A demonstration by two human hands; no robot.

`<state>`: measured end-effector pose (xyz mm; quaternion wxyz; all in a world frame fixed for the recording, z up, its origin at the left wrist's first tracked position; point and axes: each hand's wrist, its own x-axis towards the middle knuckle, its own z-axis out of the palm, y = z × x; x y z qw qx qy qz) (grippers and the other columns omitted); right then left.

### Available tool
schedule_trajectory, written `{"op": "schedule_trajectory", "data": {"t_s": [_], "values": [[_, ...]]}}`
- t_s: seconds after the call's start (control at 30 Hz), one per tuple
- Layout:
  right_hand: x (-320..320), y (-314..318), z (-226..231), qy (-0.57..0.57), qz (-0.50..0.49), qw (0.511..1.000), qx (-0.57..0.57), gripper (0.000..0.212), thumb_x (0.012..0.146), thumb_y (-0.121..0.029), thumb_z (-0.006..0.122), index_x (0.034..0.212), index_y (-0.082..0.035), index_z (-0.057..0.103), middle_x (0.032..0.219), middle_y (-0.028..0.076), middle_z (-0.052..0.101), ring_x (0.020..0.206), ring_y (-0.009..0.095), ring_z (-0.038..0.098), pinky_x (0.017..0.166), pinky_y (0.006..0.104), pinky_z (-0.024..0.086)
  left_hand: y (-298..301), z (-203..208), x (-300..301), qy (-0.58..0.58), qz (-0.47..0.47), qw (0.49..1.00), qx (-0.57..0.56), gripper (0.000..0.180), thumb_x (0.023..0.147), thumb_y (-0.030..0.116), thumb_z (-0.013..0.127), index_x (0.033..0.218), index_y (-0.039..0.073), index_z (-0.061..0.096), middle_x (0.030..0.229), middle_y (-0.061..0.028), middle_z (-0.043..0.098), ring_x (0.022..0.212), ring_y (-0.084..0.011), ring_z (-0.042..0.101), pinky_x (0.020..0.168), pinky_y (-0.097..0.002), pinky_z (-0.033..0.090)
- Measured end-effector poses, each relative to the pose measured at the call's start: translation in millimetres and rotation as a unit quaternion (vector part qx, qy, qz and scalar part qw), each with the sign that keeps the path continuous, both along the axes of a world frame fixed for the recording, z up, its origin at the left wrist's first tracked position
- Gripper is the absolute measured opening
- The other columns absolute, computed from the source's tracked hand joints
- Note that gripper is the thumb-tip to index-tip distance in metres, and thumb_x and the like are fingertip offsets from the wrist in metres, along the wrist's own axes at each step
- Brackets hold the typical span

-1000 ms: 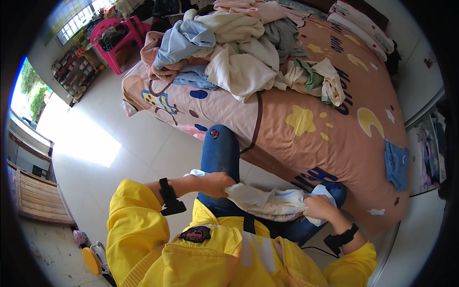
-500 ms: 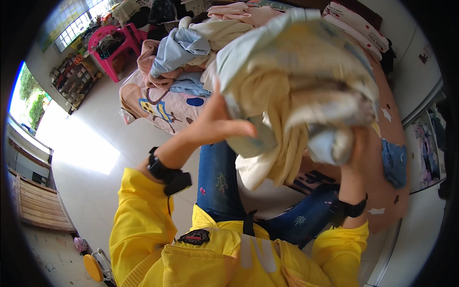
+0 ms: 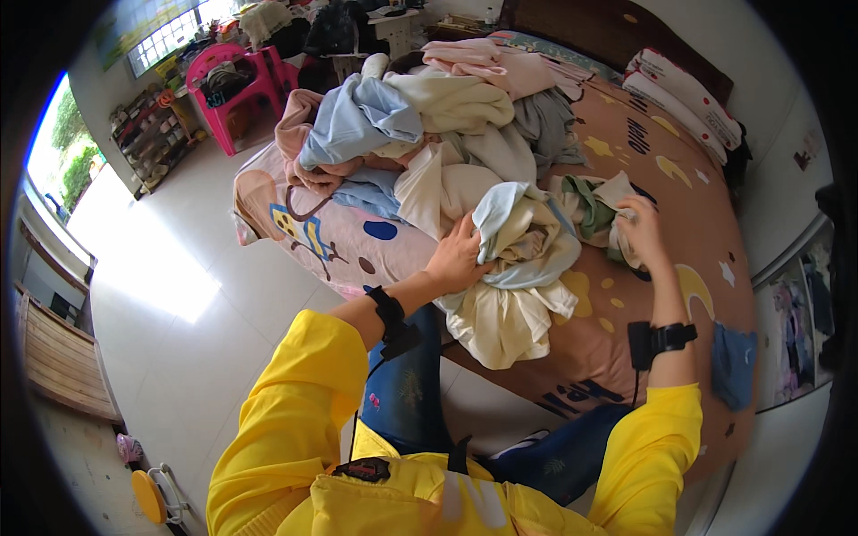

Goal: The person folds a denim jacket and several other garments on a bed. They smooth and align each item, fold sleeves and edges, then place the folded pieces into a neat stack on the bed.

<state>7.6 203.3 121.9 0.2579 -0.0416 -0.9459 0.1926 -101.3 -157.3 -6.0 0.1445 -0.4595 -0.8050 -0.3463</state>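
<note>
A crumpled cream garment with pale blue edging lies at the near edge of the bed, part of it hanging over the side. My left hand grips its left side, with the fingertips partly lost in the folds. Further right, my right hand is closed on a cream-and-green piece of cloth. Whether both pieces belong to one garment, I cannot tell. Just behind them rises a heap of loose clothes, with a light blue garment and a pink one on top.
The bed has a brown patterned sheet. Small folded blue denim lies at its right edge. White packages rest near the headboard. A pink plastic chair and a rack stand at the far left, beyond the tiled floor.
The cloth bundle, lifted and blurred before, has come down onto the bed edge. My left hand, open before, has closed on it, and the clothes heap behind shows fully.
</note>
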Motion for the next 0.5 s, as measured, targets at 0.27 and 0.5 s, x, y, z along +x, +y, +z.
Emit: {"op": "schedule_trajectory", "data": {"t_s": [0.27,0.5], "values": [[-29.1,30.7,-86.3,-0.092,-0.216,0.965,-0.113,0.062,0.085,-0.029,0.074,0.136,-0.007,0.048,0.132,0.02,0.059,0.117,0.038,0.059,0.092,0.0441,0.049,-6.0,10.6,4.1,-0.019,-0.022,0.998,0.048,0.08,0.075,0.026,0.076,0.142,0.006,0.038,0.144,-0.025,0.034,0.13,-0.0438,0.039,0.106,-0.0483,0.04],[30.6,-2.1,-63.4,-0.097,-0.023,0.913,-0.396,0.034,0.092,-0.027,0.065,0.115,-0.003,0.063,0.102,0.009,0.07,0.094,0.023,0.066,0.081,0.0349,0.051,-7.9,11.9,7.3,-0.018,-0.02,0.996,0.089,0.08,0.072,0.024,0.079,0.139,0.004,0.041,0.143,-0.0253,0.036,0.125,-0.0458,0.044,0.103,-0.0479,0.043]]}}
